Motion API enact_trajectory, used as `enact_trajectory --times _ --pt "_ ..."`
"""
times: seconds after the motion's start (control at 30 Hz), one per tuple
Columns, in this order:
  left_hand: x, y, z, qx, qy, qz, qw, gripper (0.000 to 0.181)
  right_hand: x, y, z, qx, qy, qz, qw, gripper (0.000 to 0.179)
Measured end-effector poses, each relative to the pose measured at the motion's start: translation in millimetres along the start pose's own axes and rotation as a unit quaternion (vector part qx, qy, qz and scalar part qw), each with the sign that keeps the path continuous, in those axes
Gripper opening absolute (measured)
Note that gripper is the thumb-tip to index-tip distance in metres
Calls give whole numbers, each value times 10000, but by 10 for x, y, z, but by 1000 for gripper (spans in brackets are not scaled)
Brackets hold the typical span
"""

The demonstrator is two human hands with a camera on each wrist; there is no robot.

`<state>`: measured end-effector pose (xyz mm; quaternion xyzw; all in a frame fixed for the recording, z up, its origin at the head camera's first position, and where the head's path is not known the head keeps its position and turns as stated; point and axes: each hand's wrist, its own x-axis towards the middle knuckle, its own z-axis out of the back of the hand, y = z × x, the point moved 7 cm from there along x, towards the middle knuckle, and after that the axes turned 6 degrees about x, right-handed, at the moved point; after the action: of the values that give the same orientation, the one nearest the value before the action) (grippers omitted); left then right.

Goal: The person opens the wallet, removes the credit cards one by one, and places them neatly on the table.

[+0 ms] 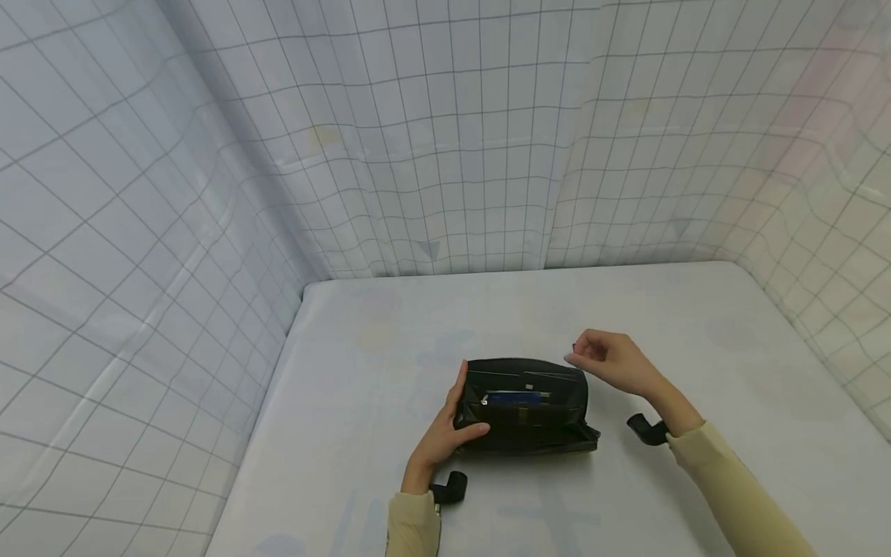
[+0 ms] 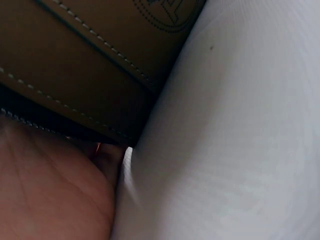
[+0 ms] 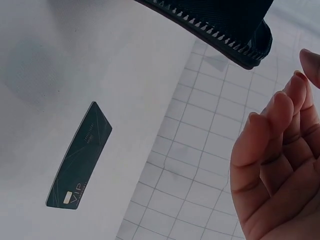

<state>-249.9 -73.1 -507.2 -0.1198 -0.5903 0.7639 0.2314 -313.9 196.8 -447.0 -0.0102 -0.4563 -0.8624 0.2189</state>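
We see the left hand [image 1: 442, 438], fingers clamped on the left end of the open wallet [image 1: 529, 418], and the right hand [image 1: 622, 363], fingers loosely bent just off its far right corner. Inside sits a blue item [image 1: 515, 398] we cannot quite make out; a dark green VIP card [image 3: 80, 155] lies on the bench [image 1: 334, 387] nearby.

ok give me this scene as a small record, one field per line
container: zip wallet, gaping open, black inside, brown outside
contents: blue item, identity unclear
left hand: grips the wallet's left end
right hand: near the wallet's far right corner, fingers bent, no held thing visible
card: dark, marked VIP, right wrist view
surface: white table
backdrop: grid-patterned curtain
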Motion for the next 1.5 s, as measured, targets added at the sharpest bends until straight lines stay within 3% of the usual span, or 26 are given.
enact_trajectory --times 0.4,0.5,0.7,0.97,1.13,1.5 --pt "-4 -7 -1 -40 -12 -7 10000 97 -40 114 -161 -262 805 689 9940 8" --pt "-1 -11 -2 -47 -13 -21 10000 98 -43 105 -172 -423 867 631 9933 9" --pt "-4 13 -2 -117 -22 61 9999 98 -57 124 -134 -1147 691 581 9893 17" --pt "14 -8 2 -9 -16 3 10000 97 -64 208 -105 -2405 350 848 9663 18" --pt "12 -12 -1 12 -14 -8 10000 97 -36 263 -136 -2693 343 975 9575 18" --pt "9 -24 3 -2 -35 -15 10000 96 43 334 -178 -2884 476 739 9535 20"
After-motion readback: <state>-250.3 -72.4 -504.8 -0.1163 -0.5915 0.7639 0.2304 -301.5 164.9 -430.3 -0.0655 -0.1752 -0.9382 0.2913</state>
